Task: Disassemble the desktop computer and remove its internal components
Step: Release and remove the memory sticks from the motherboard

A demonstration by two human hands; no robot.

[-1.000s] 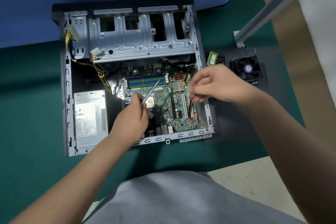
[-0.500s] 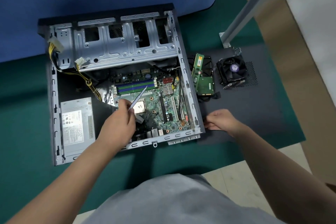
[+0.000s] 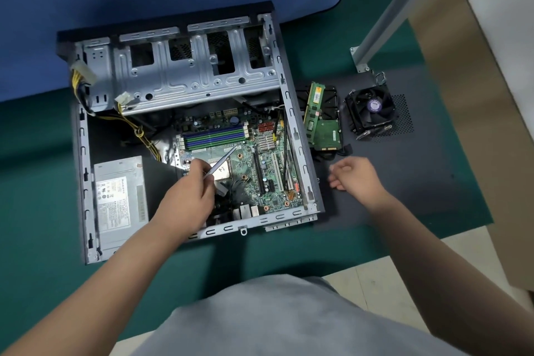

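Left fingers (image 3: 202, 166) pinched round a slim silver tool (image 3: 221, 163), long axis running from 7 o'clock up to 1 o'clock, tip aimed at the blue and green memory slots (image 3: 215, 136). Left hand (image 3: 187, 199) poised over the processor socket (image 3: 222, 170) of the green motherboard (image 3: 260, 165). Right fingers (image 3: 336, 170) loosely curled, slightly apart, gripping nothing; right hand (image 3: 357, 178) above the dark side panel (image 3: 419, 170), just beside the case wall at 3 o'clock. Open desktop case (image 3: 83, 153) flat on the green bench (image 3: 34, 182), long axis from 6 to 12 o'clock, drive cage (image 3: 187, 78) at 12 o'clock, power supply (image 3: 120, 199) at 8 o'clock. Removed memory stick (image 3: 315, 107), hard drive (image 3: 328, 127) and cooler fan (image 3: 371, 110) grouped on the panel at 2 o'clock.
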